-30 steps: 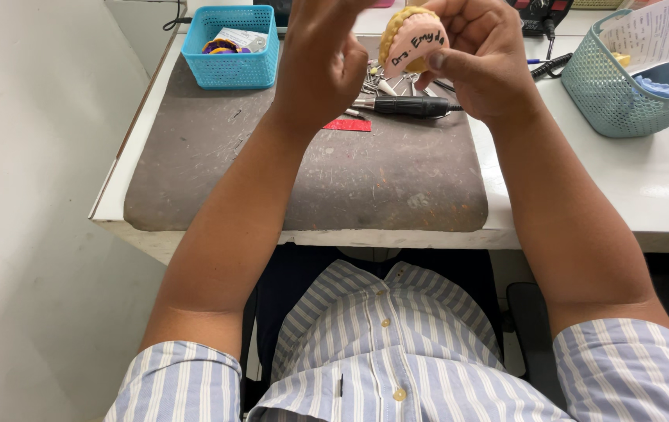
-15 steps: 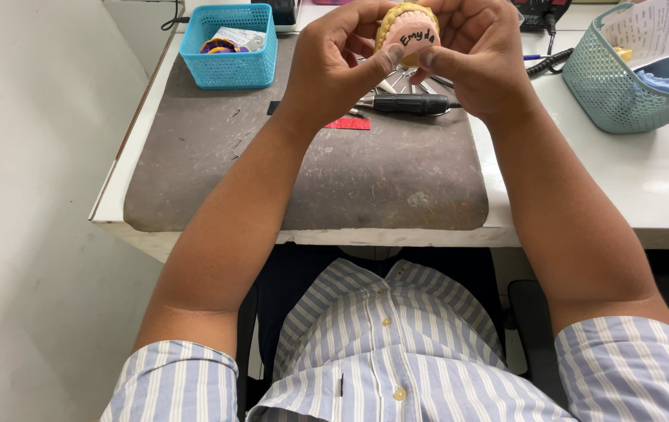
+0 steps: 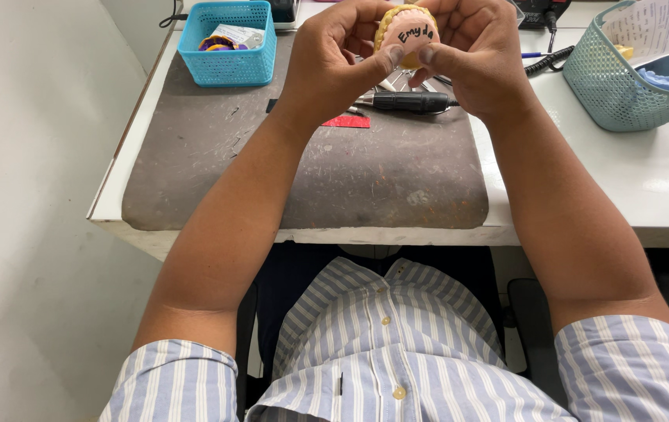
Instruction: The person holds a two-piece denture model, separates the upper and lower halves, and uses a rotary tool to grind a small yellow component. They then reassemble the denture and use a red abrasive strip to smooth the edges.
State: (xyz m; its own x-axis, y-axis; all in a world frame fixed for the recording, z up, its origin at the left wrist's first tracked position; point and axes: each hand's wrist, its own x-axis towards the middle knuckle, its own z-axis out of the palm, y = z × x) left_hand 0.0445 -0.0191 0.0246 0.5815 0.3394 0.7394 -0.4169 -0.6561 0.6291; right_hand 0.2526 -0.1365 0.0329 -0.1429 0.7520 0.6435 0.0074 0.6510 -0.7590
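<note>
Both hands, left [image 3: 334,59] and right [image 3: 479,59], pinch the pink-and-yellow dental mould [image 3: 406,33] above the surface's [image 3: 663,184] far edge. I note it has turned since earlier, pink base now facing me.

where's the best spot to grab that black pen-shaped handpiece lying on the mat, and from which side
Probably the thick black barrel of the handpiece, taken from above with fingers across its width. It lies flat on the grey mat, long axis left to right, so the middle is broad and free. Its thin tip end sits under the left hand and right hand, which hold a pink and yellow dental model.
</note>
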